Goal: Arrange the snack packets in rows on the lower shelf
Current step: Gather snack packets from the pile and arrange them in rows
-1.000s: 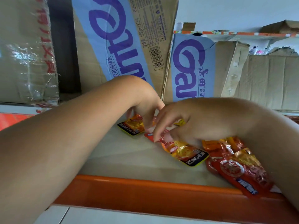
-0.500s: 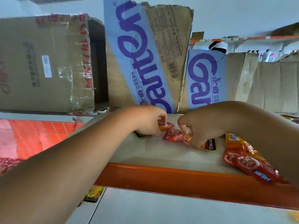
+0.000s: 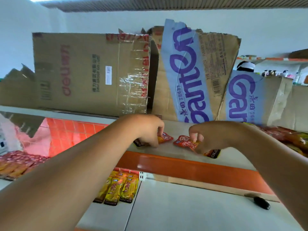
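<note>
- Since half a second ago the view takes in more. A row of yellow packets (image 3: 120,187) now shows under the shelf's orange front edge (image 3: 183,165), below the left forearm. The two red packets, nearly touching before, now lie with a clear gap between them.
- The left hand (image 3: 146,130) is curled knuckles-up on the shelf, its fingertips pinching a red-orange snack packet (image 3: 165,139). A dark packet end peeks out under the palm.
- The right hand (image 3: 215,135), just beside the left, pinches the near end of a second red packet (image 3: 184,141) between thumb and fingers. A black-ended packet (image 3: 214,153) lies under its heel, close to the orange edge.
- Right of the right hand, a loose pile of packets (image 3: 293,139) sits on the shelf.
- Cardboard boxes (image 3: 90,72) stand just behind both hands.
- Bare shelf shows between the hands and in front of them, up to the orange edge.
- A small dark object (image 3: 261,203) lies on the pale surface under the right forearm.
</note>
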The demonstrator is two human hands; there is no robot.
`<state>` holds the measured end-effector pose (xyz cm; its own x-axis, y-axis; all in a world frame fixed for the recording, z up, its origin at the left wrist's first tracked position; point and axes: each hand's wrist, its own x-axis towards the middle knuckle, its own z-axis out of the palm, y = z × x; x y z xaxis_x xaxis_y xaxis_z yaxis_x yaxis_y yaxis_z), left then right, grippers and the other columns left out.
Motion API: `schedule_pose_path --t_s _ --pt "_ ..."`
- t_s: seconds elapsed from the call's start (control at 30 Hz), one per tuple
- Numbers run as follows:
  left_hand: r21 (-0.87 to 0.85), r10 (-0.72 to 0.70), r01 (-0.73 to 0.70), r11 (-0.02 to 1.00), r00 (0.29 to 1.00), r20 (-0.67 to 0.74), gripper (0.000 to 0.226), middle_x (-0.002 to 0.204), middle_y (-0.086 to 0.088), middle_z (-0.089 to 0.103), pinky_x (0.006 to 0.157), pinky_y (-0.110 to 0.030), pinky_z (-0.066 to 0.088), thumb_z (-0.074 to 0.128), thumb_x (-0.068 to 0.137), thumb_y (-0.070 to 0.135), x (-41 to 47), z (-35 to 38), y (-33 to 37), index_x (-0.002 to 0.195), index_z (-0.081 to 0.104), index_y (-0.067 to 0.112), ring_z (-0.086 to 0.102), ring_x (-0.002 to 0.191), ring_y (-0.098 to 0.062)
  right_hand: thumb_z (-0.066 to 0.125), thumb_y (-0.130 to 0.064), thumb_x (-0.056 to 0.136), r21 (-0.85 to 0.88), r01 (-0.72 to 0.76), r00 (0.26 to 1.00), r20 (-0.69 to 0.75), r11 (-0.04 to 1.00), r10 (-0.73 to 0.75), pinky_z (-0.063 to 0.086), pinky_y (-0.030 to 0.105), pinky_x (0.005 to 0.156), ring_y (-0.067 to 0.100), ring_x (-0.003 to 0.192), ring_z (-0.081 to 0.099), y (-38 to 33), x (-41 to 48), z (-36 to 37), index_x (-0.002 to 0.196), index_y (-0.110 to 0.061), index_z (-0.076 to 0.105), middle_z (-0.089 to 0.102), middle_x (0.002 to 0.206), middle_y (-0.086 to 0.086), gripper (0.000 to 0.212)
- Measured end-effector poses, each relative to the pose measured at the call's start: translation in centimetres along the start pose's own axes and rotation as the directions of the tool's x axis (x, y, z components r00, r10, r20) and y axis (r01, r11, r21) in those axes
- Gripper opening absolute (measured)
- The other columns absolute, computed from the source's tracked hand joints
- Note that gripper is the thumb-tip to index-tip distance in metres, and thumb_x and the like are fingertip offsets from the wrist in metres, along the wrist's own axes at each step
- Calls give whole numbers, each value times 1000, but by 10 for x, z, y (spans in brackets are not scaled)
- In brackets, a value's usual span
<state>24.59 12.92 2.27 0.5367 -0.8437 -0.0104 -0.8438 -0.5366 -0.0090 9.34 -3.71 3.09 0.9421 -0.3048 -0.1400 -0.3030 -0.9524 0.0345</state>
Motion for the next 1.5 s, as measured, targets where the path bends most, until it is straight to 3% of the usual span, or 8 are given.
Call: schedule_pose_path --t_s 0.27,0.5,0.6,0.8,1.0,1.2,1.33,1.5 --pt "-274 -172 119 954 969 -177 54 110 9 68 67 -29 56 82 66 37 -86 20 -128 118 64 41 65 82 -12 74 -49 83 111 119 981 -164 987 -100 46 29 73 14 96 58 -124 42 7 106 -33 58 58 110 -9 32" --pt "-450 -356 169 877 857 -371 88 121 7 69 70 -37 63 81 67 34 -188 48 -232 147 46 49 72 84 -11 82 -42 74 186 250 926 -333 950 -178 53 37 81 22 91 62 -248 91 7 93 -26 63 63 96 -2 32" --pt "-450 -409 197 871 798 -443 96 124 3 67 68 -32 58 81 70 38 -223 59 -271 154 37 45 68 88 -14 81 -41 75 214 303 902 -380 928 -207 48 30 71 18 85 60 -304 103 9 96 -25 64 64 96 -2 31" --pt "-452 -457 232 861 742 -490 81 113 11 68 65 -11 45 84 76 30 -289 82 -334 147 48 40 62 86 4 80 -41 79 328 386 899 -344 862 -272 44 30 62 16 76 60 -394 130 30 99 -26 60 64 95 0 32" --pt "-519 -542 274 810 688 -482 76 115 8 71 75 -30 64 82 76 37 -323 118 -392 143 46 46 71 92 -3 79 -37 79 472 443 892 -313 762 -325 42 27 53 14 70 64 -460 167 67 93 -24 59 65 90 -2 28" --pt "-516 -586 325 792 641 -496 67 111 9 69 81 -27 62 80 80 32 -312 155 -441 143 56 33 68 95 -4 75 -39 83 529 414 910 -234 741 -341 42 32 60 22 76 62 -506 224 114 92 -20 55 64 89 4 30" --pt "-512 -607 356 782 623 -493 57 107 14 67 69 -6 50 78 83 26 -283 179 -472 136 59 34 68 92 -2 74 -45 80 519 397 917 -251 757 -309 48 37 64 23 77 61 -531 269 143 91 -22 54 61 86 3 33" --pt "-534 -647 397 747 619 -444 56 110 16 65 80 -2 42 77 80 29 -240 217 -510 134 63 28 60 95 7 71 -53 77 522 367 929 -250 770 -273 52 34 69 19 80 60 -548 324 170 115 -21 58 63 100 2 51"
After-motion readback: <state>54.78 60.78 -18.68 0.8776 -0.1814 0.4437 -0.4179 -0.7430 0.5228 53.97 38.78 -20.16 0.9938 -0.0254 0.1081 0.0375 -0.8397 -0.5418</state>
